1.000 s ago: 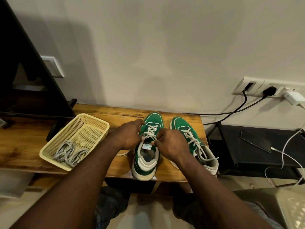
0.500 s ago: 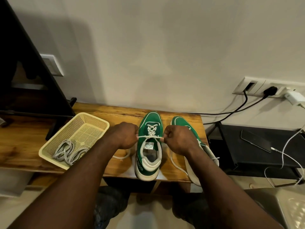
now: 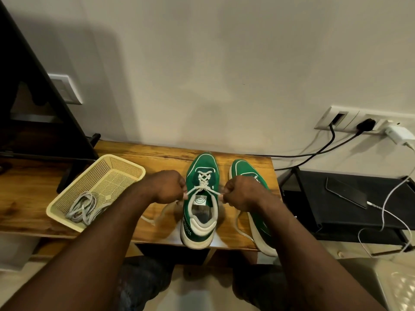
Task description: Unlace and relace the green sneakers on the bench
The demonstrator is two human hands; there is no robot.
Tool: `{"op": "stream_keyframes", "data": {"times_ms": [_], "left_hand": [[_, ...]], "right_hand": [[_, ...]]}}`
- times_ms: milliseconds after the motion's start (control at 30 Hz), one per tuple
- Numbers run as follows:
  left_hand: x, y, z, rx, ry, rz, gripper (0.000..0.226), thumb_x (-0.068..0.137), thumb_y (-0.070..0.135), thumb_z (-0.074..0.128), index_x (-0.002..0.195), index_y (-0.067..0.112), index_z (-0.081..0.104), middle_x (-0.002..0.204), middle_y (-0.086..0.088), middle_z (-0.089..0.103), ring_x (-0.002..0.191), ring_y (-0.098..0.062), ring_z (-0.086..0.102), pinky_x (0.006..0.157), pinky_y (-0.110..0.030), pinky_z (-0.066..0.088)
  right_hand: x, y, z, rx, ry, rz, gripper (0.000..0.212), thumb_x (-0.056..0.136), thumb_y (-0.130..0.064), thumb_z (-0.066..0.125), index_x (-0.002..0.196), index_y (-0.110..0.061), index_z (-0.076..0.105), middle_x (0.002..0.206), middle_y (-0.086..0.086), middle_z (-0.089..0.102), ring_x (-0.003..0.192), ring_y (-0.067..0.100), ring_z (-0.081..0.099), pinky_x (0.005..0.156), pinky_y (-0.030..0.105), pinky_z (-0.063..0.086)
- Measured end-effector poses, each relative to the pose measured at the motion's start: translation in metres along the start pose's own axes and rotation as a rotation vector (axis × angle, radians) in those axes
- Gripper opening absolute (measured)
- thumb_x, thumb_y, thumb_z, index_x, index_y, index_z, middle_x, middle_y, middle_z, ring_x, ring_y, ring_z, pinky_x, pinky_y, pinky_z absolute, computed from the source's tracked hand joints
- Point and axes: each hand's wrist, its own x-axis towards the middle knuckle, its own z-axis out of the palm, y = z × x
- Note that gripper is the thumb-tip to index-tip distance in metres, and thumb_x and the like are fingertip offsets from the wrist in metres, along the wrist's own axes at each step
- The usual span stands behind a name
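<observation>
Lace [image 3: 203, 187]: soft, thin and limp, taut only under pull, likely slippery through the eyelets, so best pinched close to the top eyelets. Sneaker [image 3: 203, 161]: light, pliable upper, stiffer sole, may slide on the desk [image 3: 157, 154] when tugged. It stands mid-desk, toe to the wall. Left hand [image 3: 167, 187] and right hand [image 3: 241, 191] each clench one lace end, either side of it. Second sneaker [image 3: 243, 168] sits just beside it, largely behind the right hand, so its lacing is unreadable. Fingertips hidden, loose tails blurred.

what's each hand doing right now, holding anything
Left hand: closed, pinching one end of the white lace.
Right hand: closed, pinching the other end of the same lace.
</observation>
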Motion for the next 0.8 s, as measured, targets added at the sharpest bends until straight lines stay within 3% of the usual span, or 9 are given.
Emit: {"op": "stream_keyframes", "data": {"times_ms": [67, 133, 200, 333, 500, 567, 633, 733, 800], "left_hand": [[-0.005, 0.0, -0.007, -0.232, -0.032, 0.008, 0.015, 0.095, 0.018, 0.073, 0.082, 0.017, 0.08, 0.077, 0.004, 0.076, 0.071, -0.01, 0.061, 0.071, -0.026, 0.046], [-0.005, 0.003, -0.008, -0.53, -0.026, 0.014, 0.014, 0.098, 0.016, 0.07, 0.091, 0.01, 0.08, 0.086, -0.005, 0.076, 0.079, -0.018, 0.061, 0.078, -0.034, 0.048], [-0.002, 0.006, -0.003, -0.727, 0.017, 0.022, 0.012, 0.098, 0.01, 0.068, 0.095, 0.005, 0.079, 0.095, -0.012, 0.076, 0.087, -0.024, 0.063, 0.083, -0.038, 0.053], [0.006, 0.015, 0.01, -0.948, 0.038, 0.009, 0.018, 0.098, 0.007, 0.066, 0.104, -0.004, 0.078, 0.106, -0.019, 0.079, 0.095, -0.026, 0.071, 0.097, -0.044, 0.055], [0.013, 0.009, 0.017, -1.12, 0.028, 0.011, 0.022, 0.097, 0.005, 0.06, 0.106, -0.005, 0.078, 0.11, -0.021, 0.077, 0.091, -0.025, 0.07, 0.089, -0.038, 0.053], [0.014, 0.008, 0.015, -1.188, 0.04, -0.011, 0.021, 0.098, 0.008, 0.06, 0.103, -0.001, 0.078, 0.106, -0.018, 0.078, 0.088, -0.024, 0.07, 0.085, -0.036, 0.054], [0.015, 0.008, 0.015, -1.232, 0.063, -0.031, 0.021, 0.099, 0.012, 0.06, 0.102, 0.0, 0.077, 0.106, -0.016, 0.079, 0.088, -0.022, 0.07, 0.082, -0.033, 0.054], [0.015, 0.01, 0.017, -1.189, 0.079, -0.048, 0.022, 0.1, 0.017, 0.061, 0.102, 0.003, 0.077, 0.108, -0.014, 0.08, 0.092, -0.023, 0.069, 0.089, -0.036, 0.053], [0.015, 0.011, 0.018, -1.147, 0.065, -0.073, 0.021, 0.1, 0.02, 0.063, 0.101, 0.004, 0.078, 0.107, -0.013, 0.08, 0.093, -0.023, 0.069, 0.095, -0.039, 0.053]], "right_hand": [[-0.005, 0.0, -0.01, 0.131, -0.014, -0.043, 0.018, 0.101, -0.029, 0.067, 0.093, -0.015, 0.076, 0.09, -0.001, 0.076, 0.085, 0.016, 0.069, 0.084, 0.038, 0.058], [-0.007, 0.003, -0.016, 0.373, -0.034, -0.064, 0.015, 0.099, -0.022, 0.07, 0.093, -0.009, 0.076, 0.081, -0.003, 0.073, 0.075, 0.011, 0.064, 0.074, 0.033, 0.052], [-0.006, 0.004, -0.016, 0.569, -0.07, -0.045, 0.009, 0.098, -0.013, 0.069, 0.094, -0.008, 0.076, 0.083, -0.002, 0.073, 0.076, 0.011, 0.062, 0.072, 0.031, 0.049], [0.003, 0.001, -0.006, 0.856, -0.076, 0.053, 0.023, 0.104, -0.007, 0.054, 0.092, -0.01, 0.074, 0.098, 0.009, 0.073, 0.087, 0.021, 0.061, 0.076, 0.033, 0.051], [0.01, -0.007, -0.002, 1.091, -0.087, 0.051, 0.02, 0.104, -0.011, 0.057, 0.093, -0.004, 0.073, 0.095, 0.012, 0.072, 0.087, 0.023, 0.064, 0.079, 0.035, 0.053], [0.011, -0.009, 0.0, 1.059, -0.081, 0.048, 0.016, 0.102, -0.009, 0.06, 0.093, -0.005, 0.072, 0.096, 0.013, 0.075, 0.089, 0.026, 0.067, 0.085, 0.039, 0.056], [0.013, -0.007, 0.004, 0.817, -0.007, 0.075, 0.014, 0.101, -0.013, 0.063, 0.091, -0.008, 0.071, 0.096, 0.014, 0.076, 0.087, 0.026, 0.068, 0.089, 0.044, 0.057], [0.015, -0.003, 0.01, 0.495, 0.025, 0.161, 0.016, 0.103, -0.017, 0.058, 0.095, -0.007, 0.068, 0.097, 0.016, 0.075, 0.08, 0.024, 0.068, 0.087, 0.046, 0.06], [0.013, -0.002, 0.012, 0.476, -0.041, 0.231, 0.017, 0.104, -0.015, 0.054, 0.106, -0.004, 0.067, 0.096, 0.016, 0.072, 0.076, 0.025, 0.067, 0.079, 0.045, 0.063]]}}
